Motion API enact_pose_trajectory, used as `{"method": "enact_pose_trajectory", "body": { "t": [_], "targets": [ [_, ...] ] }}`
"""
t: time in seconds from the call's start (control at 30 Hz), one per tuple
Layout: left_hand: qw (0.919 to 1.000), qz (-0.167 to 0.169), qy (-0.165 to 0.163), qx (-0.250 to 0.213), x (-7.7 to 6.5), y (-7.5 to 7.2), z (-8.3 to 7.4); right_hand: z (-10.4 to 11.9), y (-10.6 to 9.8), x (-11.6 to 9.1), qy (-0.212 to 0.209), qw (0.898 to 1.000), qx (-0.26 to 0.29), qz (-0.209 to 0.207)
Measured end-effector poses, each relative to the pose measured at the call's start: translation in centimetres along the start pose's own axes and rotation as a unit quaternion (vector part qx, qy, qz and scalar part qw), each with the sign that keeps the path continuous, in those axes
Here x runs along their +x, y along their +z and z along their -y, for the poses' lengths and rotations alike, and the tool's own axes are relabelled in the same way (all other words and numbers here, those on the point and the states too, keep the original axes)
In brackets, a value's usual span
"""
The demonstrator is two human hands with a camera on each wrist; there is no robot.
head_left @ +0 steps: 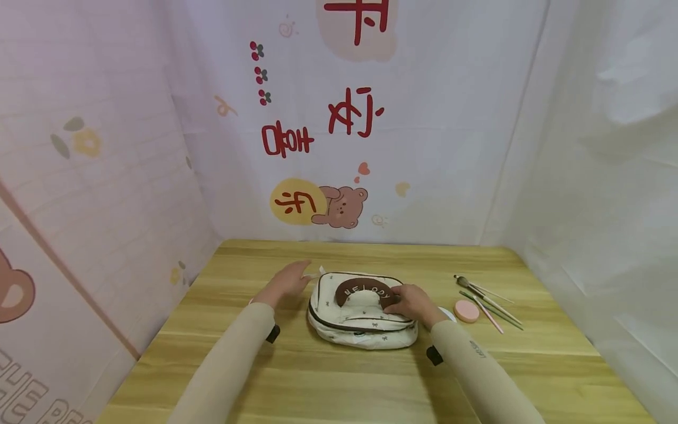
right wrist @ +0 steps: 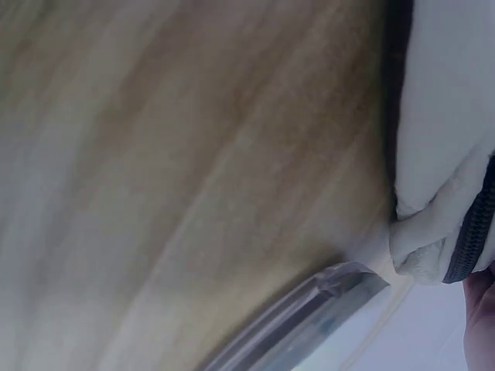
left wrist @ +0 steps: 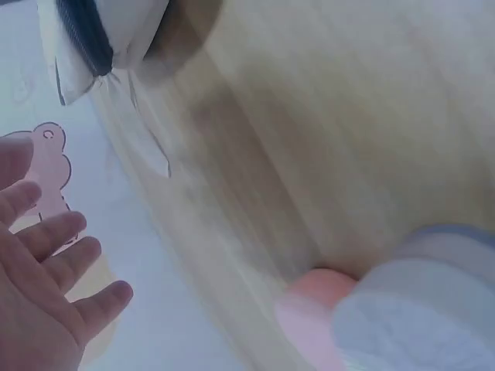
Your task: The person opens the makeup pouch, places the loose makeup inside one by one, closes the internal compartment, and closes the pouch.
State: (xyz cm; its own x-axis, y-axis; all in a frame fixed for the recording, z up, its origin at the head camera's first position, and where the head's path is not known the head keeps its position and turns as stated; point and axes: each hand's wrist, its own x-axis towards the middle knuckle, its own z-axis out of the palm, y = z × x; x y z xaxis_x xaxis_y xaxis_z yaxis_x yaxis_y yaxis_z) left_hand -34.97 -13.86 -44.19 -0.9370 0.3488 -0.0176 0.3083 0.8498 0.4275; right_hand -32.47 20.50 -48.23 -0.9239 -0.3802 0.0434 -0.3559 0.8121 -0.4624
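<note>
A white cosmetic bag [head_left: 365, 338] with small bow prints, a dark zipper and a brown arched "MELODY" band [head_left: 364, 287] lies on the wooden table. My right hand [head_left: 415, 303] grips it at the right end of that band; in the right wrist view only part of the hand [right wrist: 481, 321] shows beside the zipper. Beyond the bag's left side, my left hand [head_left: 290, 281] holds nothing. The left wrist view shows its fingers spread, apart from the bag [left wrist: 128, 31] and its small white tab [left wrist: 139, 127].
Several makeup brushes [head_left: 489, 303] and a pink round pad [head_left: 467, 311] lie to the right. A white round item [head_left: 448, 314] is partly behind my right wrist. Pink [left wrist: 317, 313] and pale round things [left wrist: 418, 317] appear in the left wrist view. A printed curtain [head_left: 434, 147] stands behind.
</note>
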Motion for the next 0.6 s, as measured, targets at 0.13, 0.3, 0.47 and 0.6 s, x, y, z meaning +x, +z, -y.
{"method": "enact_pose_trajectory", "body": {
  "t": [0.13, 0.3, 0.47, 0.6],
  "targets": [
    [0.9999, 0.010, -0.001, 0.007, 1.1, -0.4, 0.0, 0.1, -0.1, 0.3, 0.010, 1.000, -0.004, 0.001],
    [0.9996, 0.013, 0.014, 0.023, 2.3, -0.1, 0.1, 0.1, -0.1, 0.6, 0.015, 1.000, -0.012, 0.003],
    [0.9989, 0.023, 0.022, 0.035, 3.2, 0.7, 0.5, 0.5, -0.4, 0.5, -0.001, 1.000, -0.006, 0.011],
    [0.9986, 0.028, 0.024, 0.038, 3.9, 1.6, 1.0, 0.6, -0.4, 0.3, -0.006, 1.000, -0.011, 0.009]
  ]
}}
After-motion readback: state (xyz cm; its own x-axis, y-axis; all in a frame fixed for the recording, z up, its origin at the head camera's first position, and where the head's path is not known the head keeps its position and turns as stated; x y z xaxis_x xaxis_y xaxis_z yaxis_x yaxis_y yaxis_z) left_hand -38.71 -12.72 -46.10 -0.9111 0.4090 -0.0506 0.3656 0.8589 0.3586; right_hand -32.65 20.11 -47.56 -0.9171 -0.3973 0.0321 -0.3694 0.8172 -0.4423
